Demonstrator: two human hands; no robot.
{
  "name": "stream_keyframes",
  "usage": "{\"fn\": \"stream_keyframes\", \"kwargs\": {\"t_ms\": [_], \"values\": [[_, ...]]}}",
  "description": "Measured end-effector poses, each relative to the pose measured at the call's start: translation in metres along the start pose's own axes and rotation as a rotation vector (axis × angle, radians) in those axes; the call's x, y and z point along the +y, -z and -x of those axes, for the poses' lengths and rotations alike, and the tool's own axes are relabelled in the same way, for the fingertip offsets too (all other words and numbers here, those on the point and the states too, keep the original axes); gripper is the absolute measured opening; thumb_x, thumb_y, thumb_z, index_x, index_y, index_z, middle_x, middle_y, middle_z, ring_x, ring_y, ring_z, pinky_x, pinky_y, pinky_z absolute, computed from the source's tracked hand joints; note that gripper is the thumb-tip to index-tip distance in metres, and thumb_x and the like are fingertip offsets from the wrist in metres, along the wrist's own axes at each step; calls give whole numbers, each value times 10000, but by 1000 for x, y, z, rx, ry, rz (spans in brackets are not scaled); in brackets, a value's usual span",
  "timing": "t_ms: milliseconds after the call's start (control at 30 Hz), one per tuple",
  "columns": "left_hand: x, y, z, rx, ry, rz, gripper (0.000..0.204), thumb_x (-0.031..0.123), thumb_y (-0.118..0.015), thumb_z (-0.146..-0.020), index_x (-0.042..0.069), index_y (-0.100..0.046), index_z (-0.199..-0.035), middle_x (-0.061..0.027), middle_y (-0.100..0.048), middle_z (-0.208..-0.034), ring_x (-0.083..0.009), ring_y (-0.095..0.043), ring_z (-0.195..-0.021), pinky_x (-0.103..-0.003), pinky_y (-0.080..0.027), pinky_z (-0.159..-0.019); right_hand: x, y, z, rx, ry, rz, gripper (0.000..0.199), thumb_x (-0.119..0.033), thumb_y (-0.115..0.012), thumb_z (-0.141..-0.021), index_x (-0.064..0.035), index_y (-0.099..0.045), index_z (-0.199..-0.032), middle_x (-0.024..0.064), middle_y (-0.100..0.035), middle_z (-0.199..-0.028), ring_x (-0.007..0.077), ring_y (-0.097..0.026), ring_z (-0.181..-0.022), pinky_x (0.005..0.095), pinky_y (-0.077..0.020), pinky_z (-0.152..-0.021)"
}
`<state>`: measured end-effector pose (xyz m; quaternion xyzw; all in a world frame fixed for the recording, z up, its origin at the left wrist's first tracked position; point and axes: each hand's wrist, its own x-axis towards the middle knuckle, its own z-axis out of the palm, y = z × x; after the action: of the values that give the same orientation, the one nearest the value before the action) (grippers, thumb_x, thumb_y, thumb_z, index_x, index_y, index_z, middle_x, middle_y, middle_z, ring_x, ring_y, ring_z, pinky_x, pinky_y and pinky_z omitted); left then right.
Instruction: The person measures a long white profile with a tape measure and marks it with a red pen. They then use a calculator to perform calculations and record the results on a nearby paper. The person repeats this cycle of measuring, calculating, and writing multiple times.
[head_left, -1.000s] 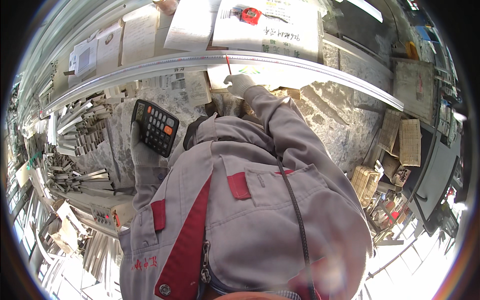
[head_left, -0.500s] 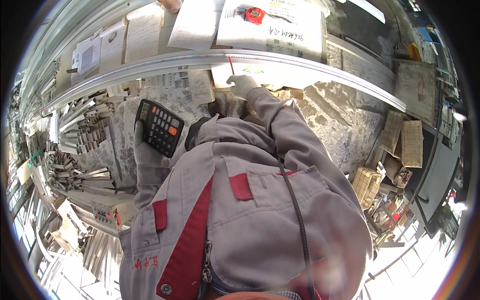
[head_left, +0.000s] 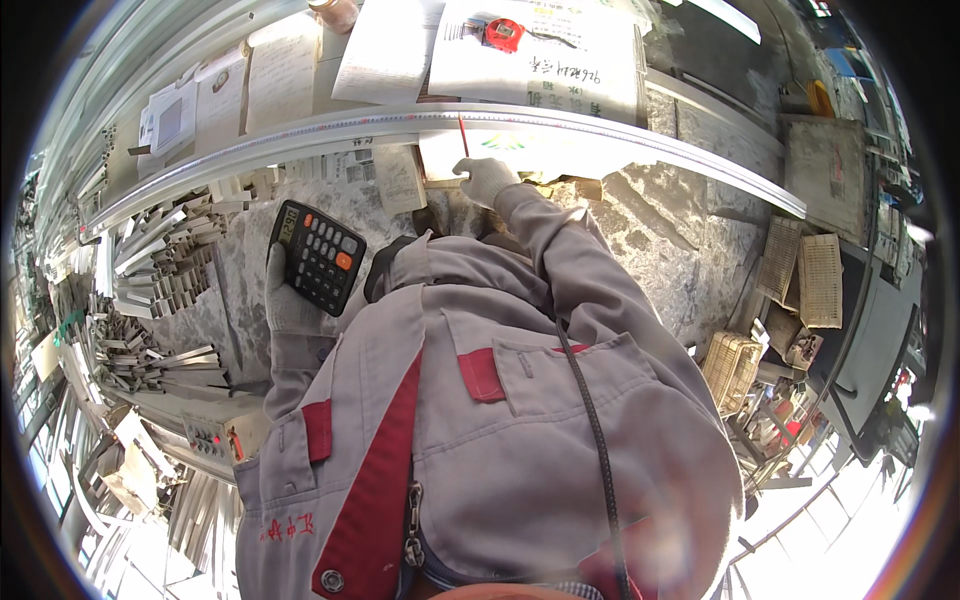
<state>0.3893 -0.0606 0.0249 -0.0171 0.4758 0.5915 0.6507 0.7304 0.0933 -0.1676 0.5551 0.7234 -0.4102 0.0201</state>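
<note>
My left hand (head_left: 287, 302), in a pale glove, holds a black calculator (head_left: 322, 262) with grey and orange keys, its display at the upper left. My right hand (head_left: 487, 182), gloved as well, reaches forward from a grey sleeve. Its fingers are closed on a thin red stick that looks like a pen (head_left: 464, 138). The upper end of the stick lies against a long pale metal bar (head_left: 640, 150) with a scale running along it. How the fingertips grip it is too small to see clearly.
Beyond the bar lie handwritten sheets (head_left: 285, 85), a printed white sheet (head_left: 560, 70) and a red tape measure (head_left: 503, 36). Cut metal profiles (head_left: 165, 260) are piled at left. Woven baskets (head_left: 820, 280) stand at right; a control box (head_left: 215, 437) is at lower left.
The whole view has shifted slightly, and more of a jar shows at the top. Both hands keep their holds, with hardly any movement.
</note>
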Motion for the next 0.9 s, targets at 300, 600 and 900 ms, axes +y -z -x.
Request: {"fn": "stream_keyframes", "kwargs": {"t_ms": [300,600,900], "values": [[2,0,-27,29,7,-18,455,415,-594,-1107,63,-686,-1381,-101,-757,-1307,-261,-739,-1165,-454,-602,-1037,6,-2,5,27,-27,-35,380,-229,-653,-925,-219,-766,-1288,204,-788,-1132,401,-745,-1074,466,-590,-987],[8,7,-43,-86,49,-22,448,402,-598,-1106,73,-677,-1400,-106,-747,-1332,-265,-734,-1173,-472,-607,-1023,0,2,9,-1,-64,-75,394,-222,-678,-939,-206,-750,-1327,214,-773,-1198,407,-734,-1128,473,-583,-1007],[8,3,-42,-74,42,-58,449,405,-600,-1105,71,-680,-1394,-105,-749,-1333,-264,-736,-1166,-469,-609,-1017,-6,1,6,17,-50,-64,390,-224,-684,-932,-211,-757,-1314,218,-777,-1162,419,-734,-1115,476,-580,-1006]]}}
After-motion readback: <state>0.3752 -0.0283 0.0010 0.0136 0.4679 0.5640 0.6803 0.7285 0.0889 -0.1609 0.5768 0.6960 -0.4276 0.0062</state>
